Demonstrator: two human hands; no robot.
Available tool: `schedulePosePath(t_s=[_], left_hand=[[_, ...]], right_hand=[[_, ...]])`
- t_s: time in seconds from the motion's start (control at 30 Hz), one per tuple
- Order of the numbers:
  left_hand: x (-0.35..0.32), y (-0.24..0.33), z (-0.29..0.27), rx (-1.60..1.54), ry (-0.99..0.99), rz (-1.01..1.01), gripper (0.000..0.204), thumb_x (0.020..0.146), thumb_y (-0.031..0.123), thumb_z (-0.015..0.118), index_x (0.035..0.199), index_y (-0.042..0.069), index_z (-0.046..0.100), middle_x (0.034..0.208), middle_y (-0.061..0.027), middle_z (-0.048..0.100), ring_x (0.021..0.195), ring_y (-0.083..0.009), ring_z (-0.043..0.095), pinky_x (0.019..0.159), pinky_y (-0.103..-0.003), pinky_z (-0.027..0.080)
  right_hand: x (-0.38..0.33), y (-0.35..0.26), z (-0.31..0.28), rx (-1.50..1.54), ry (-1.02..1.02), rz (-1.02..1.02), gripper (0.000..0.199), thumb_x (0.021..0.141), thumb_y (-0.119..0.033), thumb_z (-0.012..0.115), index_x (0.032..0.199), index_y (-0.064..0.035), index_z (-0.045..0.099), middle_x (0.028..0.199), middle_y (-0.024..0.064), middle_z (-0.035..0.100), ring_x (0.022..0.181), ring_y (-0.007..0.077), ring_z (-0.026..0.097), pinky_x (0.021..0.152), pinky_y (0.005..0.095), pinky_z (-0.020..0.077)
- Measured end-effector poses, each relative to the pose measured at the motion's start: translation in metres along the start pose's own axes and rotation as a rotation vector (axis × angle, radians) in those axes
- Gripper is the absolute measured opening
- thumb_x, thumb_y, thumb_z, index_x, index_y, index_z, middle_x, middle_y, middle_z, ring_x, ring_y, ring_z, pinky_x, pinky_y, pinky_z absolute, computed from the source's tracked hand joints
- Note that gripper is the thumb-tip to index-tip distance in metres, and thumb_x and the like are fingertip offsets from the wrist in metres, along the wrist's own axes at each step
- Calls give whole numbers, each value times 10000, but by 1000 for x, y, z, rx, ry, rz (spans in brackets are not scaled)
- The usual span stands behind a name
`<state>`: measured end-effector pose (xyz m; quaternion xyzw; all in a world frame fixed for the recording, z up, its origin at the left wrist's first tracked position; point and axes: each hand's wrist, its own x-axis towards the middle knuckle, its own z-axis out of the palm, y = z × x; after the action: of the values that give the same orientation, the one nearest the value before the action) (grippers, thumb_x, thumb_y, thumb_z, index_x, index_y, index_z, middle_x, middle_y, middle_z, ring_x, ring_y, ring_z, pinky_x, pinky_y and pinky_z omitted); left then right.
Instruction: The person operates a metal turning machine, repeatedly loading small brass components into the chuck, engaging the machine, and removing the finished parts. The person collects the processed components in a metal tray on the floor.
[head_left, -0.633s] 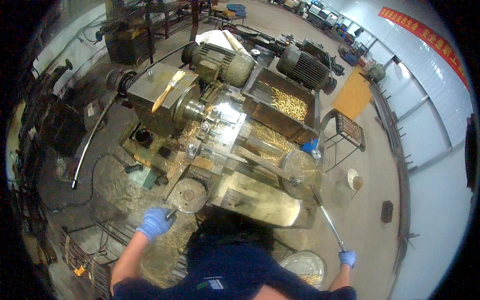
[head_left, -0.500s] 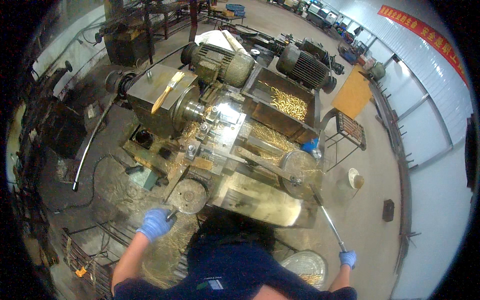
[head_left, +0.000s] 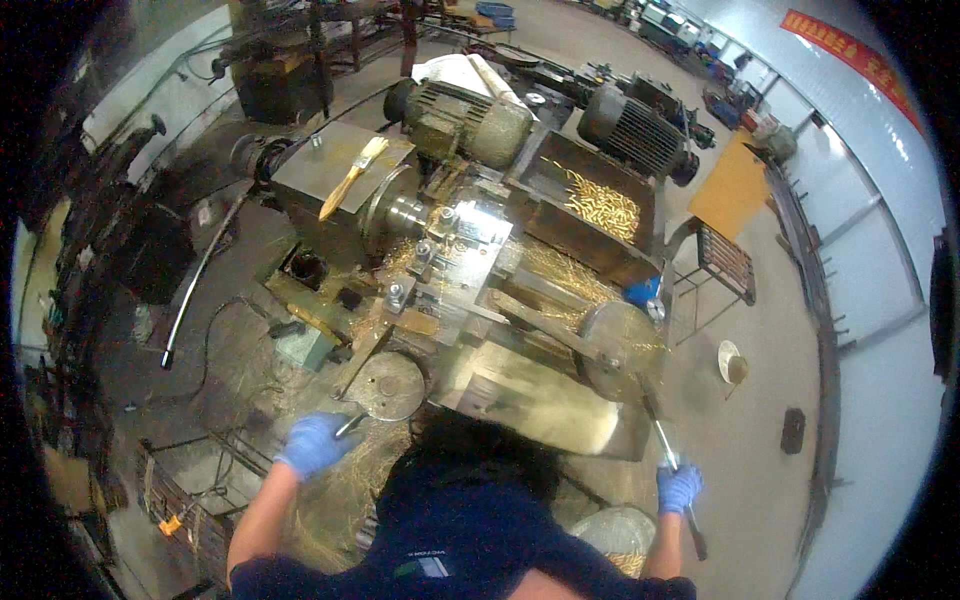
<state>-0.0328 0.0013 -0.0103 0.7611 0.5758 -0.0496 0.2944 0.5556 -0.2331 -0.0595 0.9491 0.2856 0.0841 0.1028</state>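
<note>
While the left hand (head_left: 315,447) grips a handle (head_left: 351,425), the right hand (head_left: 679,488) — fingers closed round a lever (head_left: 663,438) — has shifted inward, likely cutting leverage.

The grey floor (head_left: 745,475) carries a lathe (head_left: 463,268), a slatted stand (head_left: 727,262) and a dark block (head_left: 793,430).

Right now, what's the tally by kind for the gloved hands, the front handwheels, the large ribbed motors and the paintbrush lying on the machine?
Gloved hands: 2
Front handwheels: 2
Large ribbed motors: 2
Paintbrush: 1
Total: 7
</note>
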Motion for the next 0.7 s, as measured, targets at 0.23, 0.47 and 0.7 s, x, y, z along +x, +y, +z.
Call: schedulePosePath(t_s=[0.23, 0.47, 0.7], left_hand=[[-81, -86, 89, -773, 624, -363, 238, 808, 223, 623, 771, -9, 583, 595, -21, 524, 513, -110, 475, 462, -271, 391], [-68, -21, 88, -1032, 1097, -605, 173, 851, 164, 584, 746, 33, 540, 575, 23, 452, 476, -73, 380, 416, -252, 302], [6, -71, 7, -708, 1062, -434, 310, 839, 192, 571, 609, -6, 504, 513, -6, 439, 467, -108, 346, 437, -303, 297]], right_hand=[[136, -12, 7, -73, 11, -127, 327, 715, -402, 589, 954, -193, 670, 873, 134, 639, 885, 313, 579, 816, 448, 401], [275, -65, 23, 13, 152, -227, 314, 677, -279, 622, 947, -123, 661, 974, 158, 613, 981, 332, 531, 931, 447, 356], [259, -72, 16, 115, 196, -330, 268, 672, -278, 635, 867, -99, 676, 834, 186, 626, 836, 355, 572, 780, 436, 435]])
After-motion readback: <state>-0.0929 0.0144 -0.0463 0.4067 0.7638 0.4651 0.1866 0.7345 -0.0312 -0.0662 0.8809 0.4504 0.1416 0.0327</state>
